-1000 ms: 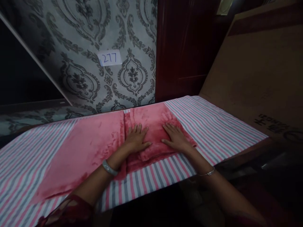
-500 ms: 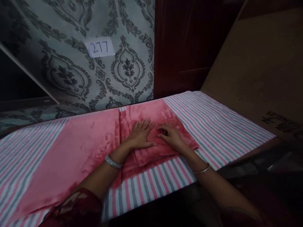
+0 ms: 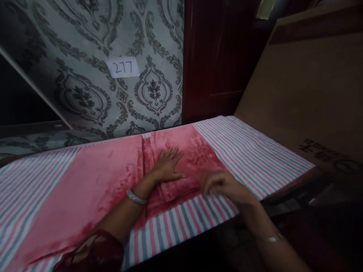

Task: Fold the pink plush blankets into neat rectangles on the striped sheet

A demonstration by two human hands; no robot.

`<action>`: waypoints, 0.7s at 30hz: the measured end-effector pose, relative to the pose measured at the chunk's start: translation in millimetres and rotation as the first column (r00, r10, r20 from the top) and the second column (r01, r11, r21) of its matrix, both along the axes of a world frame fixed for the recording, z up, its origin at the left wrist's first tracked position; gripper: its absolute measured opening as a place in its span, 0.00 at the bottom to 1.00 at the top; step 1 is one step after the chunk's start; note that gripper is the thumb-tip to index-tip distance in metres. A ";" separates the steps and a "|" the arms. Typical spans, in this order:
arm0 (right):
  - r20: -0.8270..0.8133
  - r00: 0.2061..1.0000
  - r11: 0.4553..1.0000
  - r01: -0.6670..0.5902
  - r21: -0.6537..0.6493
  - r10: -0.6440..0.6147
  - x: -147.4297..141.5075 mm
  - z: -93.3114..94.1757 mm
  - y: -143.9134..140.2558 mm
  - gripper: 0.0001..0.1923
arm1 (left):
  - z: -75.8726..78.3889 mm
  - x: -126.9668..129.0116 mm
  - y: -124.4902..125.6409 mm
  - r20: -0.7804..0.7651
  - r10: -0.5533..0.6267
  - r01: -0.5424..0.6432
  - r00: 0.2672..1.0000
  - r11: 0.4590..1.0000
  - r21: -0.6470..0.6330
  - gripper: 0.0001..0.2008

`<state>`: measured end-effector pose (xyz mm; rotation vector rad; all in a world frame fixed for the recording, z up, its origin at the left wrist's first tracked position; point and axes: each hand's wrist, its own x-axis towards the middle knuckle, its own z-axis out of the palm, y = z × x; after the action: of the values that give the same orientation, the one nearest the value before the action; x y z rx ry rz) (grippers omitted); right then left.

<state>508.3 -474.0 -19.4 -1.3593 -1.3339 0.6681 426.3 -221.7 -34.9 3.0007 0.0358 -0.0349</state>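
Note:
A pink plush blanket (image 3: pixel 93 173) lies partly folded over the striped cloth, its right portion doubled into layers with a fold line near the middle. My left hand (image 3: pixel 166 167) rests flat on the folded layers, fingers spread, a pale bangle on that wrist. My right hand (image 3: pixel 227 186) is at the blanket's lower right corner, apparently just above the cloth. Motion blurs its curled fingers, so whether they hold anything cannot be made out. Darker red brushed patches show on the plush to the right of my left hand.
A pink, grey and white striped cloth (image 3: pixel 255 151) covers the table. Behind it stand a patterned wall with a paper marked 277 (image 3: pixel 123 67) and a dark red door (image 3: pixel 212 56). A large cardboard box (image 3: pixel 309 83) leans at the right.
My right hand has left the middle of the folded part and moved right and towards me. My left hand stays flat on the blanket. The view has tilted slightly upward.

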 end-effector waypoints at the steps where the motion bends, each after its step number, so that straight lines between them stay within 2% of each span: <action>1: -0.013 0.981 0.978 -0.192 -0.081 0.192 -9.2 6.3 -16.4 0.22 | -0.3 0.3 0.3 0.007 0.001 0.000 1.000 1.000 -0.006 0.53; 2: -0.021 0.967 0.957 -0.253 -0.139 0.253 -17.7 11.2 -30.0 0.23 | -0.6 0.8 0.7 0.013 0.002 -0.001 1.000 1.000 -0.010 0.52; 3: -0.010 0.976 0.960 -0.215 -0.178 0.217 -24.6 14.6 -39.7 0.23 | -0.8 1.4 0.8 0.016 0.005 -0.005 1.000 1.000 -0.012 0.52; 5: 0.030 0.996 0.987 0.082 -0.141 -0.078 -30.7 18.0 -45.8 0.23 | -0.6 2.7 0.5 0.014 0.013 -0.013 1.000 1.000 -0.013 0.52; 6: 0.039 0.971 0.968 0.238 -0.079 -0.236 -28.9 18.5 -42.7 0.21 | -0.2 3.0 0.0 0.010 0.018 -0.018 1.000 1.000 -0.013 0.52; 7: 0.041 0.939 0.939 0.343 -0.010 -0.343 -24.0 18.6 -36.0 0.18 | 0.2 3.0 -0.8 0.005 0.020 -0.020 1.000 1.000 -0.014 0.52; 9: 0.058 0.897 0.897 0.431 0.101 -0.438 -6.0 18.3 -14.5 0.20 | 1.1 1.5 -2.7 0.004 0.019 -0.019 1.000 1.000 -0.022 0.52; 12: 0.218 0.835 0.863 0.482 0.150 -0.505 31.9 15.7 30.0 0.31 | 3.5 -3.2 -3.5 0.026 0.015 -0.013 1.000 0.998 -0.057 0.54; 14: 0.372 0.761 0.841 0.525 0.127 -0.531 57.3 12.0 62.5 0.34 | 8.3 -4.7 -0.9 0.032 -0.006 0.009 0.999 0.994 -0.111 0.55; 16: 0.520 0.677 0.818 0.570 0.076 -0.520 79.1 8.0 93.4 0.36 | 17.0 -1.2 5.2 0.038 -0.008 0.014 0.999 0.987 -0.162 0.52; 18: 0.641 0.612 0.786 0.618 -0.021 -0.464 95.5 5.7 120.1 0.37 | 28.6 8.9 15.0 0.068 0.046 -0.034 0.997 0.985 -0.169 0.45; 21: 0.750 0.552 0.693 0.699 -0.178 -0.364 109.3 6.8 149.8 0.35 | 42.7 32.3 35.8 0.117 0.201 -0.190 0.973 0.977 -0.097 0.38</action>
<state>617.6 -324.2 -12.7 -2.4619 -1.1681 0.0020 458.6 -185.8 7.8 2.8915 0.3083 0.1697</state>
